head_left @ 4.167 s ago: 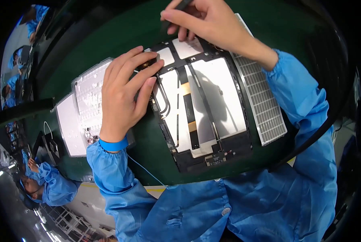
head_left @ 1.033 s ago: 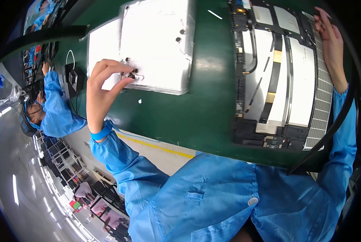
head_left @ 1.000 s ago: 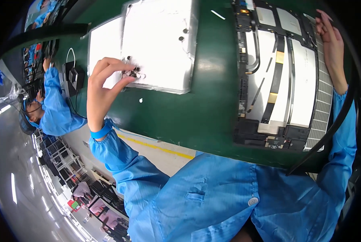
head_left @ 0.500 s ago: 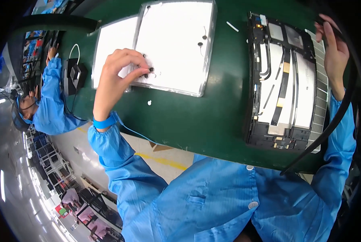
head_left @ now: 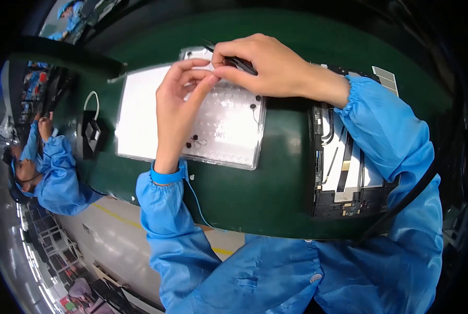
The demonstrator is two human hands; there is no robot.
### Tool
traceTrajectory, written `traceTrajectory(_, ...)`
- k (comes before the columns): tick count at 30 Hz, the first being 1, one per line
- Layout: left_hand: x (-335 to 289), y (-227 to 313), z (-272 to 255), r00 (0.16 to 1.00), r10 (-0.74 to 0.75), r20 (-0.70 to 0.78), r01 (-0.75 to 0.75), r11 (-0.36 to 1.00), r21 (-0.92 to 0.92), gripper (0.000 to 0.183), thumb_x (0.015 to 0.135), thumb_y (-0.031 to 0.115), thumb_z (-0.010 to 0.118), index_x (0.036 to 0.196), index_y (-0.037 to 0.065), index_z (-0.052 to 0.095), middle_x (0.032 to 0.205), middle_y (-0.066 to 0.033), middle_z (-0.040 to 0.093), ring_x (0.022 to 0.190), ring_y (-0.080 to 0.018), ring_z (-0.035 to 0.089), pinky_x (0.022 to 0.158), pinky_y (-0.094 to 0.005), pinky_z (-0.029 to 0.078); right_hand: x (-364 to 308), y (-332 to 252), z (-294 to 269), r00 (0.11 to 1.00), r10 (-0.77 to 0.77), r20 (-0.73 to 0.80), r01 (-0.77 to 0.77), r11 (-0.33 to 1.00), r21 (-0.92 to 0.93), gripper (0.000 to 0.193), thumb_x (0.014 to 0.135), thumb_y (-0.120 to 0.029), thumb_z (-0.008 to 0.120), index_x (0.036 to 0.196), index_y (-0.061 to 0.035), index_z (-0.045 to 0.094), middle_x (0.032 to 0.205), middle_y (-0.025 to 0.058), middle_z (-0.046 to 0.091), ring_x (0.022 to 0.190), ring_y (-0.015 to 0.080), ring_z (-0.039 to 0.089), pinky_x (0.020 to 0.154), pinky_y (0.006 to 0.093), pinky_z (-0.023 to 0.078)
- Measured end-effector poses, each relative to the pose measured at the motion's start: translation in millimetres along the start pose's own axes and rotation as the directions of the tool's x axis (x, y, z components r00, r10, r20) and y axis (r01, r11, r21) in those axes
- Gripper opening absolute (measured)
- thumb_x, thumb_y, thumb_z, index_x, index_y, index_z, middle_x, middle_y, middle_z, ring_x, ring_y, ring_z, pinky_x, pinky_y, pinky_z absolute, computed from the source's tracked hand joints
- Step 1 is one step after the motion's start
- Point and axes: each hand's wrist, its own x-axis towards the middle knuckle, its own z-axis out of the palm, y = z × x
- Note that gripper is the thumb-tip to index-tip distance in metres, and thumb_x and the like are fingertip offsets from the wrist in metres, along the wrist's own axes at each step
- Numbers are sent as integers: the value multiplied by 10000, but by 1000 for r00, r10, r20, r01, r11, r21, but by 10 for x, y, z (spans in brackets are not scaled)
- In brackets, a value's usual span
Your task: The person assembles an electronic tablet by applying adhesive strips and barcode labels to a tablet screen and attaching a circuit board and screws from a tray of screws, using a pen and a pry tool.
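Over a clear plastic tray (head_left: 234, 144) my two hands meet at the fingertips. My left hand (head_left: 180, 102) is closed, thumb and fingers pinched; whatever lies between them is too small to make out. In my right hand (head_left: 268, 65) is a pair of black tweezers (head_left: 240, 64), held slanting across the fingers with the tip beyond my left fingertips. Small black round parts (head_left: 193, 141) with thin wires lie at the tray's near left, and more round parts (head_left: 253, 106) at its right edge. A blue wrist strap (head_left: 167, 175) with a cord circles my left wrist.
Left of the tray lies a white sheet-like tray (head_left: 139, 110). On the right is an opened electronic device (head_left: 328, 193), partly under my right arm, beside a gridded panel (head_left: 385, 79). A thick black cable (head_left: 409, 191) hangs at right. At left are a black box (head_left: 91, 133) and a co-worker (head_left: 56, 175).
My right hand has come from the far right to the tray, now with tweezers in it. My left hand has risen off the tray, pinching, and moved right to meet it.
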Motion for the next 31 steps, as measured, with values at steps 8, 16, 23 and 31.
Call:
traceTrajectory(8,-6,22,45,1000,25,-16,-23,997,70,308,925,60,727,1205,-25,630,911,-49,722,834,-96,631,805,-242,501,43,43,107,1000,15,-6,-14,993,116,226,962,-283,595,966,-67,662,784,134,688,723,330,658,682,436,491)
traceTrajectory(16,-61,19,13,994,-72,79,58,984,170,346,931,57,717,1251,-22,611,858,-21,698,766,-66,569,749,-220,460,15,60,100,998,18,-58,-15,998,53,226,957,-285,595,965,-72,668,743,121,677,702,328,659,664,429,500)
traceTrajectory(23,-70,-12,84,992,105,70,-119,963,240,455,921,26,706,1341,-7,535,829,-20,668,752,-77,535,801,-252,466,-26,58,53,996,76,46,-78,996,52,226,928,-303,638,975,-87,679,737,108,681,691,305,672,663,411,510)
traceTrajectory(31,-96,70,100,982,187,25,-168,810,561,532,839,57,774,1320,35,548,900,-57,726,736,-149,558,791,-261,470,4,18,52,985,173,23,-174,982,77,240,909,-311,673,996,-89,693,769,126,699,696,290,684,664,391,515)
